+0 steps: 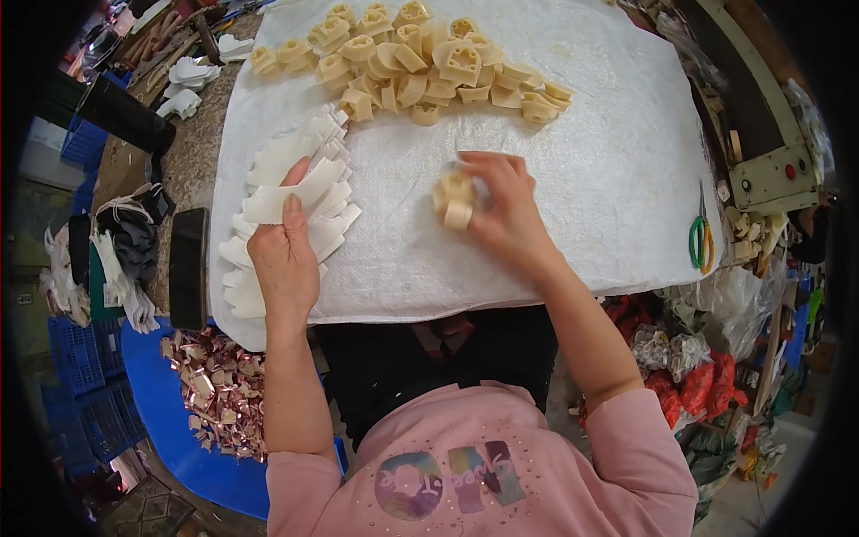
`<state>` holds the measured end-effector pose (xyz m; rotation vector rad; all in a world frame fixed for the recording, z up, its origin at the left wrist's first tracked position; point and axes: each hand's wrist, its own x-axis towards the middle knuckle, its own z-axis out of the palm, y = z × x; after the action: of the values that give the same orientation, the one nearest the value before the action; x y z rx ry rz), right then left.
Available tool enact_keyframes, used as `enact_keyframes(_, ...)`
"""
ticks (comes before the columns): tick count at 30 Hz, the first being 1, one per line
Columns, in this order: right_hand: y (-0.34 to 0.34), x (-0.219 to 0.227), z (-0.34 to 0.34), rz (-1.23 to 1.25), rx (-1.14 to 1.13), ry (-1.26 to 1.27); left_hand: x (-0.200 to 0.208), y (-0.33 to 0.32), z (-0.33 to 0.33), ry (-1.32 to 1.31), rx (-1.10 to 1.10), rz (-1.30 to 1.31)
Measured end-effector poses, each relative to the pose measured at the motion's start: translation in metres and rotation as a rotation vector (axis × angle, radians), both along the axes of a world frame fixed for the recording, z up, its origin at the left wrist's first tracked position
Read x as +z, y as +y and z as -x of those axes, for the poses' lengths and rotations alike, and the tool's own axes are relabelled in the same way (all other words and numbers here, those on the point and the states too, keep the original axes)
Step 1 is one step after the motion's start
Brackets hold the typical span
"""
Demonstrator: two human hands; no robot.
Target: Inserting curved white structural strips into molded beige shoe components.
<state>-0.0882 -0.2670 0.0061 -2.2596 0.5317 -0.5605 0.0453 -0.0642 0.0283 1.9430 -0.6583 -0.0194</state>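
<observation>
Pink T-shirt (537, 430) cut off below. Left hand (286, 255) pinches white strip (315, 186), fingers mostly hidden. Right hand (508, 204) blurred, fingers half-curled at cream curled piece (455, 199); can't tell if gripping.

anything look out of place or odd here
Nothing looks clearly spilled or damaged. One slightly odd spot: the black phone at the left lies with its near end right by the edge of the table, so it might get knocked off.

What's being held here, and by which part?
The left hand pinches a white strip near its middle. The right hand is at a beige curved piece; blur hides the exact hold.
</observation>
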Motion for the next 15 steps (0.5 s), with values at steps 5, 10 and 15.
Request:
enact_keyframes(5,-0.004,0.004,0.026,0.281,0.128,0.081,-0.003,0.003,0.003,-0.098,-0.011,-0.007)
enact_keyframes(10,-0.003,0.018,0.025,0.173,0.294,-0.078,-0.002,0.000,0.045,0.178,-0.332,0.266)
enact_keyframes(15,0.001,0.013,0.012,0.241,0.377,-0.003,-0.025,-0.017,0.070,0.136,-0.557,0.155)
